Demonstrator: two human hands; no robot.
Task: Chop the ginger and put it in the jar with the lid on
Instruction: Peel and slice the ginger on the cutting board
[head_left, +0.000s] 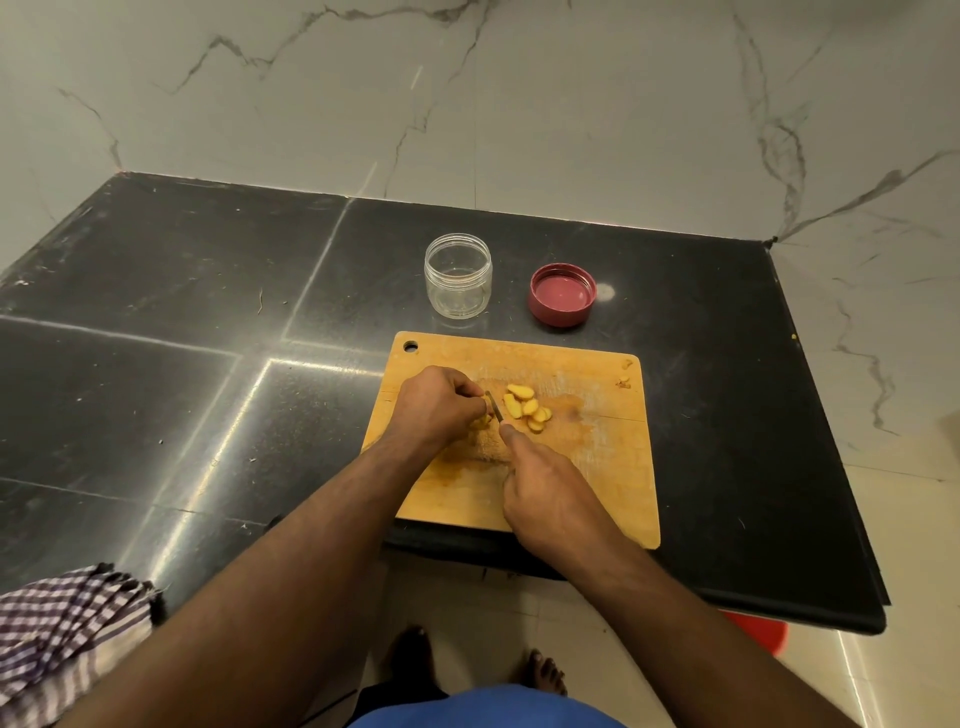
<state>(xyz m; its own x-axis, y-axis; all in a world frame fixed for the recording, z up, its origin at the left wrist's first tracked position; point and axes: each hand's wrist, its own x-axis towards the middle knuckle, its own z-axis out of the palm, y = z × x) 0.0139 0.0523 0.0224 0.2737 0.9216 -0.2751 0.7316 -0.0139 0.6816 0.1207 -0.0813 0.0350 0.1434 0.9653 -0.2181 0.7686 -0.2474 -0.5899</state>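
The uncut piece of ginger (482, 420) lies on the wooden cutting board (597, 467), mostly hidden under the left hand (436, 408), whose curled fingers pin it down. Just to its right, a small heap of pale yellow ginger slices (525, 408) lies on the board. Between the piece and the slices stands the knife blade (496, 408), thin and dark, its edge down at the ginger. The right hand (545, 493) grips the knife's handle, fingers wrapped round it and the forefinger stretched along the top toward the blade.

Beyond the board's far edge the clear jar (457, 275) stands upright and open on the black bench (208, 312). Its red lid (562, 294) lies near it on the right, inner side up, apart from the jar.

A checked cloth (67, 634) hangs over the bench's near left edge. Below, on the tiled floor (519, 603), bare toes show.
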